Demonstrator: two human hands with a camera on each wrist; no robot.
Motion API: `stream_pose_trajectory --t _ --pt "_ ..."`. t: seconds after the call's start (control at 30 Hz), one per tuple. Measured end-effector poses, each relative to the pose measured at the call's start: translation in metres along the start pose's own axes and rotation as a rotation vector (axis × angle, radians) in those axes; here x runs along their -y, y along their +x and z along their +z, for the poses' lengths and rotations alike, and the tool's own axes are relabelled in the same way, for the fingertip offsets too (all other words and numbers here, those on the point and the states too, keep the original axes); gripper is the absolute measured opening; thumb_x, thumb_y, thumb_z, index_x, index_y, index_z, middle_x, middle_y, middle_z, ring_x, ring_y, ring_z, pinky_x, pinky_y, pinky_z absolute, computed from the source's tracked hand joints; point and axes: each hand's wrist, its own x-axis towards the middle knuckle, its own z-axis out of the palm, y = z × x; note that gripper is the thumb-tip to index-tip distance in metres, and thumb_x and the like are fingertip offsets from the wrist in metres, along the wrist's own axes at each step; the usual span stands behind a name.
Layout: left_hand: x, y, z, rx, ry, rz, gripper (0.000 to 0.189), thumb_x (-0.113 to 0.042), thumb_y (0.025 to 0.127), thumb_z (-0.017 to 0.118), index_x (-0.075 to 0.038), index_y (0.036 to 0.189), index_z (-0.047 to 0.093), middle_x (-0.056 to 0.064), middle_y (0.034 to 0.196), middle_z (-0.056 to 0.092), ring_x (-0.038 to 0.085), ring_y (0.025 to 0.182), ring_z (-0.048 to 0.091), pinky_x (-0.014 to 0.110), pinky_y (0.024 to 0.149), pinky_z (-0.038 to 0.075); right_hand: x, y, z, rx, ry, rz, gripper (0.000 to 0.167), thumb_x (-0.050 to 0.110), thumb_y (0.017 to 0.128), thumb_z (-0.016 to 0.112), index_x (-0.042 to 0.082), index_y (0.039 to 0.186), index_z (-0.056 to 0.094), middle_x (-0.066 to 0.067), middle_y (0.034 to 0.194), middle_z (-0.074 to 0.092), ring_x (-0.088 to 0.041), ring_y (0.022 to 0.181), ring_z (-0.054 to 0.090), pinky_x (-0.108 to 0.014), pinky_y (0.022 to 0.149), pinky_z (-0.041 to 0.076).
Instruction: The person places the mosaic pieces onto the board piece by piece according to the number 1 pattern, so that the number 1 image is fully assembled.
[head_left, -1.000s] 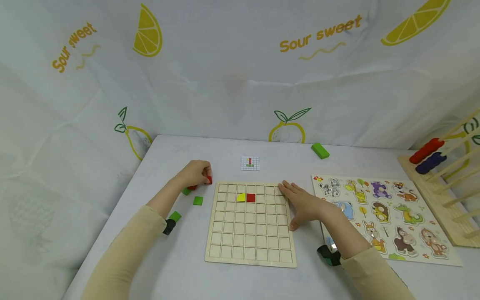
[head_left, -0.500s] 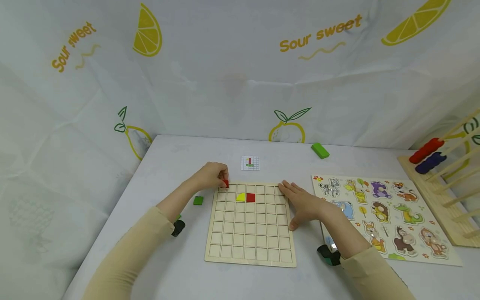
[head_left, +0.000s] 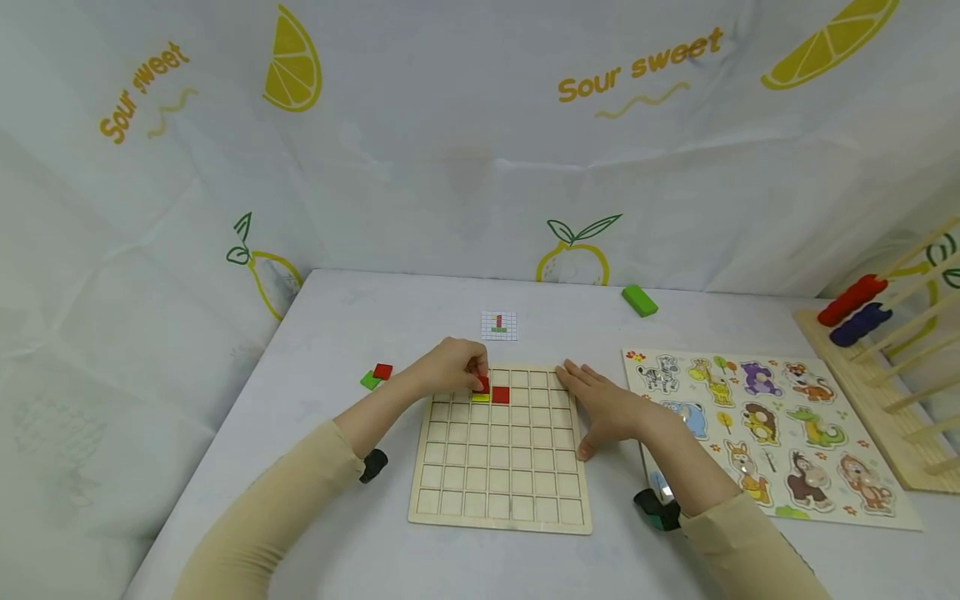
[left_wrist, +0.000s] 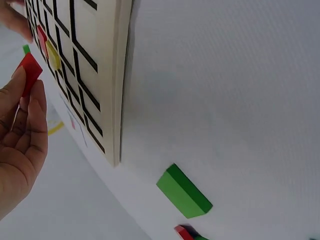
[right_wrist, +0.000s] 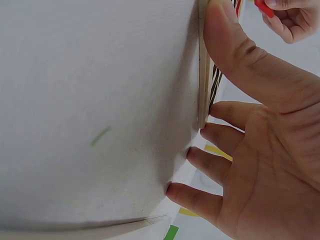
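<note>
My left hand (head_left: 450, 365) pinches a red square tile (left_wrist: 32, 73) between thumb and fingers, held over the upper part of the wooden grid board (head_left: 498, 525). That tile partly covers a yellow piece (head_left: 481, 398) lying in a cell. Directly right of the yellow piece, another red tile (head_left: 501, 395) fills a cell. My right hand (head_left: 603, 408) rests with spread fingers at the board's right edge; in the right wrist view its thumb (right_wrist: 230, 47) lies against the edge. Left of the board, a loose red tile (head_left: 383, 372) overlaps a green tile (head_left: 370, 381).
A small printed pattern card (head_left: 498, 326) lies behind the board. Farther right are a green block (head_left: 640, 301), an animal puzzle board (head_left: 720, 422) and a wooden bead rack (head_left: 918, 467). Another green tile (left_wrist: 184, 192) lies beside the board, hidden by my left arm in the head view.
My left hand has carried the red tile from the loose pieces rightward, past the board's top-left corner, to above the yellow piece. The right hand has stayed in place.
</note>
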Motion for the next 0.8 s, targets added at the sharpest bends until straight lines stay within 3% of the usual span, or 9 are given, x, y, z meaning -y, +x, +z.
stream_pose_trajectory --t 0.37,0.8 --pt "-0.015 0.002 0.023 0.048 0.004 0.066 0.010 -0.003 0.086 0.073 -0.007 0.088 0.063 0.004 0.084 0.067 0.011 0.077 0.056 0.021 0.072 0.048 -0.002 0.001 0.001 -0.003 -0.005 -0.009 0.124 0.027 0.061 0.092 0.007 0.158 0.017 -0.017 0.167 0.009 -0.045 0.153 0.008 -0.066 0.117 0.023" --pt "-0.018 0.000 0.032 0.058 0.014 0.077 0.011 -0.004 0.086 0.073 -0.011 0.084 0.065 -0.002 0.077 0.064 0.008 0.072 0.053 0.020 0.069 0.045 0.000 0.000 0.000 -0.004 -0.003 -0.001 0.123 0.026 0.061 0.091 0.007 0.158 0.018 -0.017 0.167 0.009 -0.045 0.153 0.008 -0.065 0.117 0.022"
